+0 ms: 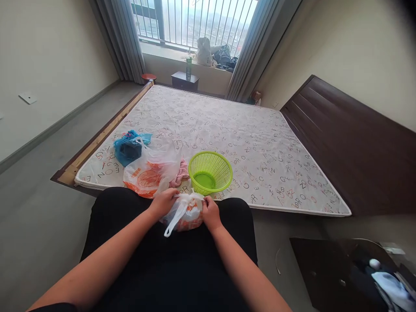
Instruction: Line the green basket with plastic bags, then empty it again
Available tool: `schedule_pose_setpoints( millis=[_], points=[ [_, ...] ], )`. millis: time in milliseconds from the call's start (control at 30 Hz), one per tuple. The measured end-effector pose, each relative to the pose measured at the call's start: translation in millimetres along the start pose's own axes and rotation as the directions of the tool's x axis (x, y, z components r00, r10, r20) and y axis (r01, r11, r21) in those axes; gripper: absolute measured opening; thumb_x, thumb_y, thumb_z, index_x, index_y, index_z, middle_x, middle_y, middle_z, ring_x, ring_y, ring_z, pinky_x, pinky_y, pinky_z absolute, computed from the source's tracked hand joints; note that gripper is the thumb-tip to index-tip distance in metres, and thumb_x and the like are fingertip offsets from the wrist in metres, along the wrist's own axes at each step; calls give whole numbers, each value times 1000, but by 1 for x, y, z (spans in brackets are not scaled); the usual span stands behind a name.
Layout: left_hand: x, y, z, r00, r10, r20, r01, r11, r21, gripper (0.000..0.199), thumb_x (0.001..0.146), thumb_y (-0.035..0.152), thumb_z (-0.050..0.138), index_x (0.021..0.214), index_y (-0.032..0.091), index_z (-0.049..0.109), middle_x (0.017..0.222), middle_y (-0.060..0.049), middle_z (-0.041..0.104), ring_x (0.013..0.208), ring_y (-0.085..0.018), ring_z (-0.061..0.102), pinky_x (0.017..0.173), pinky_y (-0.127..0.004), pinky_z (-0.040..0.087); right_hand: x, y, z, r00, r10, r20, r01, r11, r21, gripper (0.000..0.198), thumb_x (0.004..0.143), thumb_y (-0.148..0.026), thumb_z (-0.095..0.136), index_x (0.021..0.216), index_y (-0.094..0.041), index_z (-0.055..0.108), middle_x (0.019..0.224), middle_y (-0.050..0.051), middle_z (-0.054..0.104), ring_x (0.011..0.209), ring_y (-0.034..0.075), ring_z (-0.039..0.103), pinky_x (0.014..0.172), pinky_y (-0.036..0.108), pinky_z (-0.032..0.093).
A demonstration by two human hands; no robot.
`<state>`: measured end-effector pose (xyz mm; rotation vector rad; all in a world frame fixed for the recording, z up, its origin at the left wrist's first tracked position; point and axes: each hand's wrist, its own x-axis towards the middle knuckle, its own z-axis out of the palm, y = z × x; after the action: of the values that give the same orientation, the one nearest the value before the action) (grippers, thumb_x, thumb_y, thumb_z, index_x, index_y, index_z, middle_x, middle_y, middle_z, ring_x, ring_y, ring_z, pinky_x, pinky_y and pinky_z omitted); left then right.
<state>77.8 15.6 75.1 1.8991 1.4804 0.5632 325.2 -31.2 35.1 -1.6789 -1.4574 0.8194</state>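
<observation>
A white plastic bag (190,212) with orange print rests on my lap, its neck gathered and one handle loop hanging toward me. On its left side my left hand (164,203) is closed on the gathered plastic. Opposite, my right hand (210,212) pinches the other side of the neck. What the bag contains cannot be made out. Just beyond it, a green plastic basket (224,173) stands upright on the mattress, with nothing visible inside. Left of the basket lie a pink knitted cloth (180,174) and a larger white-and-orange plastic bag (146,173).
A blue plastic bag (130,149) with something dark inside lies at the mattress's left. The mattress (260,151) sits in a wooden frame (107,130) with a dark headboard (341,143). A small nightstand (184,81) carries a bottle (189,68). A dark cabinet (312,268) stands lower right.
</observation>
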Motion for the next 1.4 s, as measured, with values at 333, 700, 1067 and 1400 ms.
schedule_pose_setpoints(
  millis=[333, 700, 1067, 1400],
  points=[
    [12, -61, -40, 947, -287, -143, 191, 863, -468, 37, 80, 53, 59, 91, 18, 65, 84, -3, 67, 79, -22, 60, 72, -31, 50, 10, 15, 4, 994, 104, 30, -102, 993, -62, 17, 79, -34, 55, 90, -22, 61, 88, 6, 71, 81, 24, 66, 77, 34, 52],
    [-8, -47, -33, 994, 94, -51, -100, 985, -140, 44, 80, 29, 55, 120, 18, 66, 121, -11, 71, 117, -30, 65, 108, -48, 48, 13, 4, 20, 962, 121, 245, -124, 992, -3, 29, 92, -40, 61, 108, -19, 72, 104, 10, 78, 97, 27, 73, 87, 35, 55],
    [-20, -5, -41, 729, 665, -162, -670, 742, 26, 45, 91, 18, 50, 134, 23, 64, 129, -11, 71, 122, -27, 64, 108, -48, 50, 11, 4, 18, 984, 13, 180, -9, 1000, -25, 32, 92, -45, 59, 93, -18, 75, 96, 11, 74, 91, 25, 67, 86, 34, 50],
    [-3, -30, -15, 989, 77, 127, -82, 996, 34, 33, 95, 43, 53, 109, 24, 77, 106, -10, 76, 100, -29, 71, 94, -40, 53, 9, 7, 13, 987, -15, 157, 16, 1000, -9, 45, 98, -50, 43, 84, -20, 73, 90, 9, 76, 87, 25, 68, 82, 34, 51]
  ],
)
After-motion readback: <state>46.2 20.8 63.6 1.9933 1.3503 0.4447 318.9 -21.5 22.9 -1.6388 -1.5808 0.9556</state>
